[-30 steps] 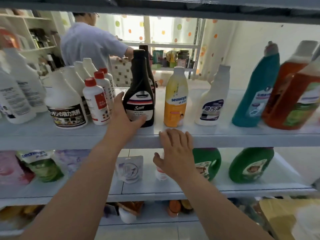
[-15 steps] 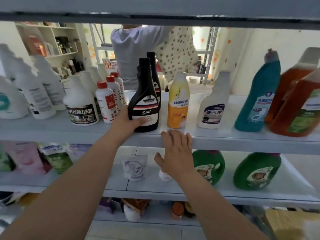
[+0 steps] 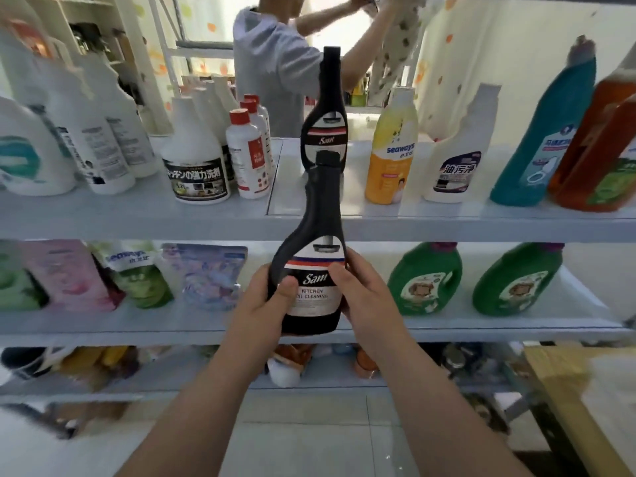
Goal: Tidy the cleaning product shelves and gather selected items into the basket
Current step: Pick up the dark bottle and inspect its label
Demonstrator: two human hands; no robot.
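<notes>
I hold a black "Sam" kitchen oil cleaning bottle (image 3: 311, 270) upright in front of the shelves, off the shelf board. My left hand (image 3: 263, 306) grips its lower left side with the thumb across the label. My right hand (image 3: 366, 297) grips its right side, fingers curled onto the label. A second black Sam bottle (image 3: 325, 111) still stands on the upper shelf (image 3: 137, 215) behind it. No basket is visible.
White spray bottles (image 3: 194, 160), red-capped bottles (image 3: 246, 156), a yellow Seaways bottle (image 3: 392, 149), a teal bottle (image 3: 547, 132) and orange bottles (image 3: 605, 146) line the upper shelf. Refill pouches (image 3: 136, 273) and green jugs (image 3: 425, 280) fill the middle shelf. A person (image 3: 275, 63) works behind the rack.
My left hand pulled the front black bottle off the upper shelf and lowered it toward me. My right hand left the shelf edge and took hold of the bottle too.
</notes>
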